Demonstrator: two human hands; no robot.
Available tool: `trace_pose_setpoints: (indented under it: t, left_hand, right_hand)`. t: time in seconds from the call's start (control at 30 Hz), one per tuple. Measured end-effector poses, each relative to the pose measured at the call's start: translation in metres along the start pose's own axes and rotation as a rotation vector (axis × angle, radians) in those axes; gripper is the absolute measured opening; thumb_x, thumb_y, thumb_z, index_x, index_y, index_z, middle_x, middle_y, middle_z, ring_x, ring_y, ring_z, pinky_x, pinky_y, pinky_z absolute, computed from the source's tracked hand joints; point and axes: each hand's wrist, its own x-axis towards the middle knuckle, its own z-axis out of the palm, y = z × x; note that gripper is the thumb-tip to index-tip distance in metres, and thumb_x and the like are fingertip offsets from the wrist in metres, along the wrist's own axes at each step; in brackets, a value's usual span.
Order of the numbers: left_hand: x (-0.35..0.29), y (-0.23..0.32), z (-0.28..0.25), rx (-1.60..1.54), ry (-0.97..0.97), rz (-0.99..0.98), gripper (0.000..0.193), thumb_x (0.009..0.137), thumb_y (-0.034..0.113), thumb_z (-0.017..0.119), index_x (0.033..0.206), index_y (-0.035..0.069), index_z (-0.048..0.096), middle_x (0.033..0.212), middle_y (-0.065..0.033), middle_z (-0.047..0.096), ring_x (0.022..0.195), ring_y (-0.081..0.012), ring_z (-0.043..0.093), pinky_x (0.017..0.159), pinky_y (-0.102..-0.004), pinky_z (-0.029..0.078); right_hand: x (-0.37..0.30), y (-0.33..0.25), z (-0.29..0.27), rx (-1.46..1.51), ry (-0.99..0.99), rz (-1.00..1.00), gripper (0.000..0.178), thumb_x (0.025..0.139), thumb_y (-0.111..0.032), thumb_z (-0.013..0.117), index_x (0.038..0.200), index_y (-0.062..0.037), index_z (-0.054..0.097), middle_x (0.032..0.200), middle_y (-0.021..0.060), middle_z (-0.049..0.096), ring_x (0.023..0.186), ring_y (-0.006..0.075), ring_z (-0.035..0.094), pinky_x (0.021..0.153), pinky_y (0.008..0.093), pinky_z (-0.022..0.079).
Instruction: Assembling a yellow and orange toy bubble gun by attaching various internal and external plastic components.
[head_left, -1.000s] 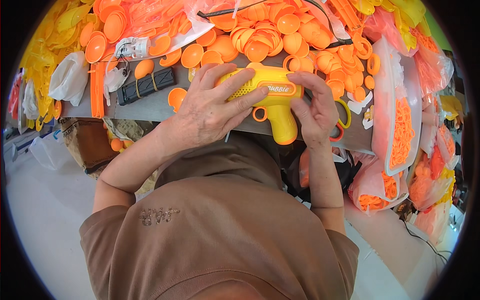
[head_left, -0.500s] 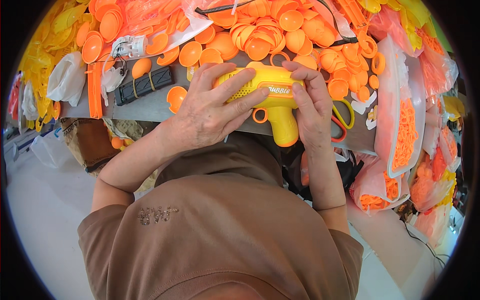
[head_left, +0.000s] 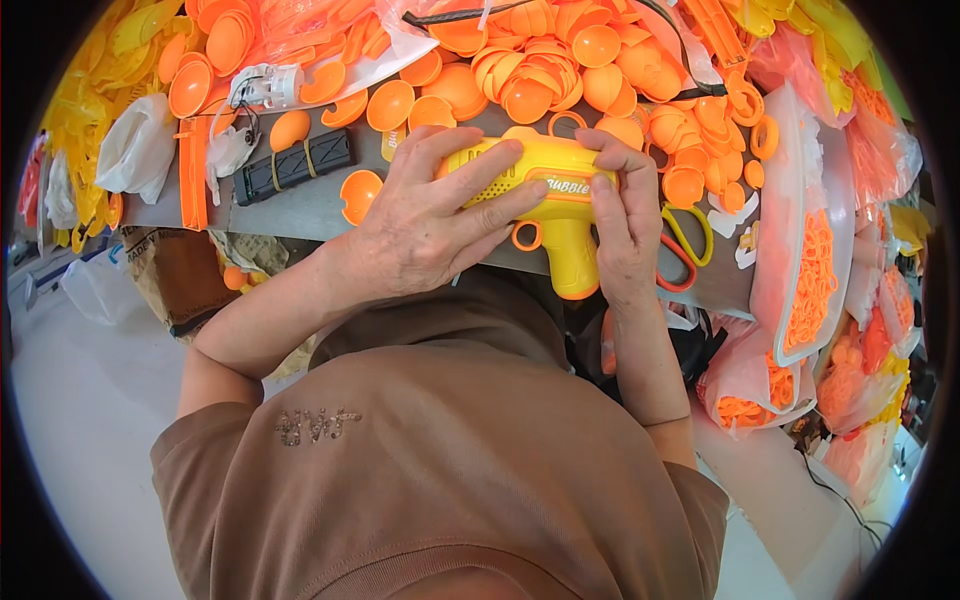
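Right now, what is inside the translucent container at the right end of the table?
In the translucent container, a heap of small orange pieces shows in the nearer part. What lies beneath their top layer is covered.

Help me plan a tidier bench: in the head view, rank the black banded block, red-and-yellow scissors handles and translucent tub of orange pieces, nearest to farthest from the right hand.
1. Scissors handles: just right of the right hand.
2. Translucent tub: farther right.
3. Black banded block: farthest, off to the left, beyond the left hand.
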Motion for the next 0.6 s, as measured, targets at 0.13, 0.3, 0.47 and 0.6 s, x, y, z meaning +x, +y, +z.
trace_pose_setpoints:
  t: [0.13, 0.3, 0.47, 0.6]
  left_hand:
    - [0.01, 0.002, -0.008, -0.014, -0.055, -0.031, 0.055, 0.069, 0.019, 0.072, 0.121, 0.013, 0.055, 0.119, -0.0103, 0.05, 0.099, -0.031, 0.049, 0.083, -0.0418, 0.042]
    - [0.025, -0.01, -0.004, -0.135, -0.127, -0.233, 0.063, 0.059, 0.027, 0.077, 0.114, 0.008, 0.055, 0.098, -0.0118, 0.056, 0.085, -0.0296, 0.054, 0.077, -0.0379, 0.041]
    - [0.023, 0.003, -0.008, -0.08, 0.267, -0.006, 0.057, 0.056, 0.021, 0.077, 0.107, 0.004, 0.06, 0.092, -0.0112, 0.058, 0.079, -0.0269, 0.056, 0.068, -0.0376, 0.043]
    - [0.013, 0.031, -0.004, -0.101, 0.503, 0.018, 0.06, 0.056, 0.022, 0.075, 0.111, 0.005, 0.059, 0.095, -0.0108, 0.056, 0.075, -0.025, 0.054, 0.064, -0.0368, 0.04]
  right_hand:
    - [-0.002, 0.001, 0.003, -0.02, 0.045, -0.04, 0.021, 0.092, -0.003, 0.043, 0.113, 0.0, 0.041, 0.125, 0.0183, 0.045, 0.112, 0.0177, 0.045, 0.097, 0.0297, 0.036]
    - [-0.005, -0.005, 0.001, -0.053, 0.096, 0.009, 0.032, 0.091, -0.006, 0.05, 0.121, 0.0007, 0.04, 0.123, 0.0121, 0.045, 0.114, 0.0168, 0.044, 0.099, 0.0289, 0.034]
    - [-0.014, -0.032, -0.014, 0.01, 0.072, 0.115, 0.048, 0.09, -0.01, 0.053, 0.133, 0.0023, 0.034, 0.128, 0.0121, 0.043, 0.12, 0.0187, 0.041, 0.101, 0.0305, 0.033]
    - [-0.032, -0.069, -0.02, -0.11, 0.07, 0.033, 0.066, 0.085, -0.034, 0.058, 0.133, 0.0051, 0.034, 0.13, 0.0144, 0.043, 0.119, 0.0246, 0.044, 0.101, 0.0358, 0.035]
